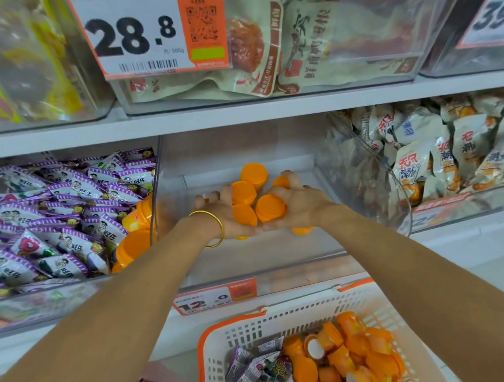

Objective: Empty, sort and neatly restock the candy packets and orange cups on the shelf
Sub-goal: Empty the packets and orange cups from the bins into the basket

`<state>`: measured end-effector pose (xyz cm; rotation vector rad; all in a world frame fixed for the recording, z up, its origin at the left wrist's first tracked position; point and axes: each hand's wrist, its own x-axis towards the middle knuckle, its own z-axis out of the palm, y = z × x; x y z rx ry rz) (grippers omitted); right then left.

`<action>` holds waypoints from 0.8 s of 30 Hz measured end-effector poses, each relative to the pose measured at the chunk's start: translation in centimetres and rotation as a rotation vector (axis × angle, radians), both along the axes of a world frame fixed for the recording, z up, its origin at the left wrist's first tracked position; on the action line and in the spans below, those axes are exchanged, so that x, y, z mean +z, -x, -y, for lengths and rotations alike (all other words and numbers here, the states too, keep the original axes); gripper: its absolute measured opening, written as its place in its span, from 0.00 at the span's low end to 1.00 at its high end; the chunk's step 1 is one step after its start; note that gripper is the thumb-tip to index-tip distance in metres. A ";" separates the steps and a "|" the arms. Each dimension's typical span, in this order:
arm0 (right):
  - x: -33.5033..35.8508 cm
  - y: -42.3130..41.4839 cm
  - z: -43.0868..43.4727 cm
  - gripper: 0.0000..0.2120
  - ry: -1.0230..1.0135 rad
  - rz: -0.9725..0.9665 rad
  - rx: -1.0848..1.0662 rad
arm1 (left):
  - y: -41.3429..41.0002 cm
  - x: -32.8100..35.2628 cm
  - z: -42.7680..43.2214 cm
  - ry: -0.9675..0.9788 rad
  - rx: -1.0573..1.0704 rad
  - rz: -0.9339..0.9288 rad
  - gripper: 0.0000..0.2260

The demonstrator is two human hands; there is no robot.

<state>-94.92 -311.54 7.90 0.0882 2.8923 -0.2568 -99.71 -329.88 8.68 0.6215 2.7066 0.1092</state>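
Both hands reach into the clear middle shelf bin (271, 263), cupped together around a cluster of orange cups (249, 196). My left hand (220, 211), with a gold bangle on the wrist, grips the left cups. My right hand (297, 205) curls over the right ones, including the orange cup (270, 208) facing me. The left bin holds purple candy packets (59, 207), with a few stray orange cups (135, 238) against its right wall. Below, a white basket (240, 333) with an orange rim holds many orange cups (353, 363) and some purple packets (256, 368).
A 12.0 price tag (212, 299) hangs on the middle bin's front. Beige snack bags (435, 157) fill the right bin. The upper shelf carries clear bins of packaged snacks (264, 48) behind a 28.8 price sign (136, 35).
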 end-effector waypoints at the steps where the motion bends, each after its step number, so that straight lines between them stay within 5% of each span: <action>1: 0.1 0.0 0.0 0.32 0.017 -0.014 0.000 | 0.1 -0.4 0.1 0.001 -0.009 -0.007 0.49; 11: -0.2 0.3 -0.8 0.31 0.099 -0.022 -0.026 | 1.3 0.2 -0.8 0.186 -0.187 0.011 0.51; 24: -0.5 0.3 -3.3 0.33 0.105 -0.008 -0.090 | 1.1 0.4 -1.9 0.188 -0.263 -0.014 0.46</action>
